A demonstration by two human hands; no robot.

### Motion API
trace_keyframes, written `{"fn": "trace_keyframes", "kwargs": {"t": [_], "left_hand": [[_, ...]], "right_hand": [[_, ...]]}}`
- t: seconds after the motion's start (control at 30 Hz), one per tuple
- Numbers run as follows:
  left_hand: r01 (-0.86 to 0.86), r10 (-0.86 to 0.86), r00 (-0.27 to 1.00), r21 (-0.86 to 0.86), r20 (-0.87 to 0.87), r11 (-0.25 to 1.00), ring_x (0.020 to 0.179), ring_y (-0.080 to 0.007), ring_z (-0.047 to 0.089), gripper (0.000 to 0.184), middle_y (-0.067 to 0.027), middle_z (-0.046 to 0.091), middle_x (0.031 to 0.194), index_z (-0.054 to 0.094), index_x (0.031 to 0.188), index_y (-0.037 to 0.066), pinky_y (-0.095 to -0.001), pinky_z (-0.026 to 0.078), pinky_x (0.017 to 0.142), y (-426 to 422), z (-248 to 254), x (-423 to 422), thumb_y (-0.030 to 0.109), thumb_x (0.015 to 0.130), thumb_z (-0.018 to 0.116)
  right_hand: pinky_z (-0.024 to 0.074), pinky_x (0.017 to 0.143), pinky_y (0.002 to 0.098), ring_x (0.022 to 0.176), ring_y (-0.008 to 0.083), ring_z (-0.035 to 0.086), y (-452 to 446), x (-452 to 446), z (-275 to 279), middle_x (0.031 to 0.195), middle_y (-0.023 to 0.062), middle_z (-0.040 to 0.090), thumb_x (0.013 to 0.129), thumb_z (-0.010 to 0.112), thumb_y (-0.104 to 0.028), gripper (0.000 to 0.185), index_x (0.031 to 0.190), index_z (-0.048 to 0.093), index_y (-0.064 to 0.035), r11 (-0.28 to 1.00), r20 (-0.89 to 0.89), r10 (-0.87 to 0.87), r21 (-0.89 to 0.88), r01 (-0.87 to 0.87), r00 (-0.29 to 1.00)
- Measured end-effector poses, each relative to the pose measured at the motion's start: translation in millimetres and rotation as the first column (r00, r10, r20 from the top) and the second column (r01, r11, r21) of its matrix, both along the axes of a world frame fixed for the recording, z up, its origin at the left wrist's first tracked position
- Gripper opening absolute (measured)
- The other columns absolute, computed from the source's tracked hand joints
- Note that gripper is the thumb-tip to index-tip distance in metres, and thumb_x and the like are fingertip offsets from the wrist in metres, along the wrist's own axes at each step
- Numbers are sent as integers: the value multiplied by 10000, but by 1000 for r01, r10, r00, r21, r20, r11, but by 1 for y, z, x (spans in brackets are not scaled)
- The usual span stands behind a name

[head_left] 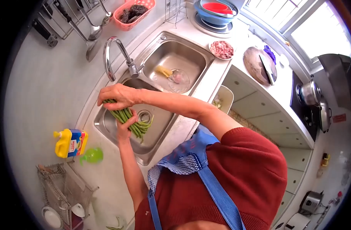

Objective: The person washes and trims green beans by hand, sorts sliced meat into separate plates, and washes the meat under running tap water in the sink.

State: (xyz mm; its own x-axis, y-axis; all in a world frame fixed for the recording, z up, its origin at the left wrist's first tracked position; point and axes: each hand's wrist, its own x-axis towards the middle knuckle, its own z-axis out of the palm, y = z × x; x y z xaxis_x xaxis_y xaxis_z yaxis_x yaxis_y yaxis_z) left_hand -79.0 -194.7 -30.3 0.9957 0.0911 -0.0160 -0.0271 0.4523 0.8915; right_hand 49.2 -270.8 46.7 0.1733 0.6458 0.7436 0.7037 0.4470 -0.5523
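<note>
A bundle of long green beans (135, 124) is held over the nearer steel sink basin (160, 132). My right hand (118, 96) is closed round the upper end of the bundle, below the curved faucet (116, 42). Lower down, my left hand (126, 124) wraps round the middle of the beans, its thumb and fingers partly hidden by them. The loose ends fan out beside the drain (144, 116). In the farther basin (175, 53) lie a yellowish item (164, 71) and a clear round dish or bag (179, 81).
A plate of raw meat (221, 50) stands beside the sink. Farther right are a round board (256, 65) with a cleaver (266, 69) and a pot (310, 92). A yellow bottle (71, 143), green bottle (92, 155) and dish rack (64, 188) stand at the left.
</note>
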Motion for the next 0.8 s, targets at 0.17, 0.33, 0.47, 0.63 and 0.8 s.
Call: {"fn": "trace_keyframes", "kwargs": {"t": [0.17, 0.33, 0.47, 0.63, 0.8], "left_hand": [[-113, 120, 993, 254, -11, 961, 712, -136, 524, 303, -47, 532, 806, 522, 937, 5, -257, 435, 635, -7, 31, -11, 7, 662, 650], [-255, 135, 948, 428, 290, 867, 679, -103, 489, 296, -4, 503, 752, 517, 895, 43, -228, 395, 639, -5, 124, -33, 8, 651, 681], [-284, 341, 938, 434, -57, 855, 698, -115, 483, 206, -2, 497, 743, 544, 783, 68, -263, 385, 666, 44, -13, 9, 65, 644, 695], [-241, 214, 969, 293, 120, 925, 738, -103, 482, 185, 0, 511, 782, 546, 787, 65, -258, 390, 734, 20, 25, -8, 56, 662, 681], [-126, 203, 973, 482, -112, 867, 685, -104, 482, 228, 12, 505, 753, 526, 809, 66, -279, 414, 760, 20, -1, -4, -1, 644, 667]], "right_hand": [[462, 681, 339, 737, 239, 571, -17, -16, 40, 831, 92, 586, 776, 549, -176, 228, 965, 588, -54, 994, -70, 109, -10, -110, 992], [331, 970, 345, 1158, 242, 430, -51, -32, 117, 1207, 163, 468, 753, 654, -330, 600, 1223, 427, -34, 964, -189, 47, 267, 6, 981], [409, 896, 329, 1024, 214, 543, -53, 0, -23, 1059, 143, 587, 793, 587, -246, 406, 1139, 531, -40, 769, 216, -326, -505, 391, 920], [450, 817, 353, 941, 286, 571, -107, -35, -44, 1021, 156, 601, 792, 561, -201, 377, 1129, 533, -34, 949, -630, -108, -296, -109, 769], [487, 712, 358, 796, 286, 612, -151, -49, -118, 933, 142, 621, 782, 526, -194, 327, 1078, 558, -60, 867, -28, -378, -360, 343, 925]]}}
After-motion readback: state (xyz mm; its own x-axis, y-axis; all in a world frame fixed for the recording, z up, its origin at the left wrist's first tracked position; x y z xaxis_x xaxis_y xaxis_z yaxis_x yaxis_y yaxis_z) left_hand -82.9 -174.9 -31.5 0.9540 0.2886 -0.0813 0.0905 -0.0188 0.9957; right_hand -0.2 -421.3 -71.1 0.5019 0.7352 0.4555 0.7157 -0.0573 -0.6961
